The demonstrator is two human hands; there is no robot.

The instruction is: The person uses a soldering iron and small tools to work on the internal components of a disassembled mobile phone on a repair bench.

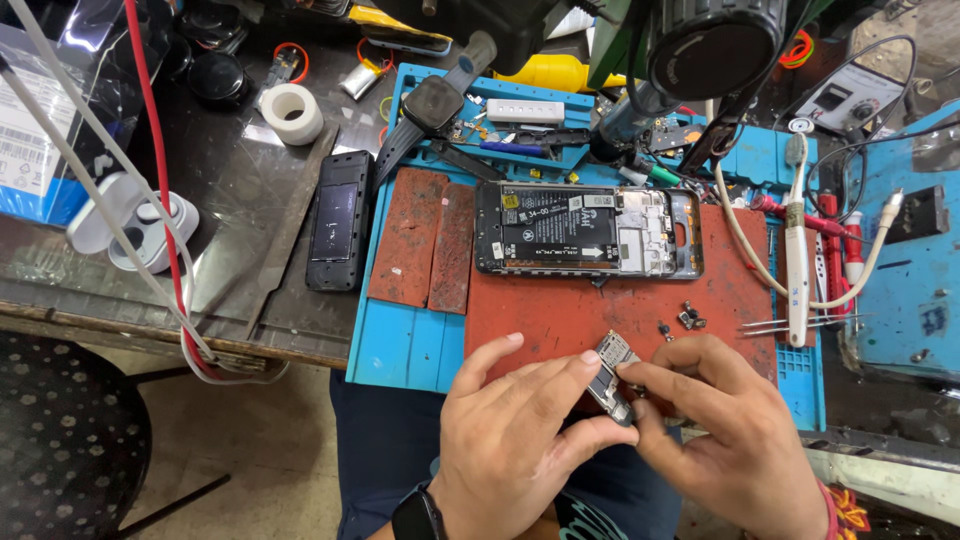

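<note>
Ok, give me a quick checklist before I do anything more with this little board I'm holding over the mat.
1. Grip on the small circuit board: held between the fingers of the left hand and the right hand. Ok.
2. Board held above the red mat, not past the bench edge: ok.
3. Opened phone lying flat on the mat, back off, apart from both hands: ok.
4. Loose small parts on the mat close to the right hand, easily knocked: not ok.
5. Tweezers within reach beside the right hand: ok.
6. Board's connectors undamaged: cannot tell, too small.
</note>
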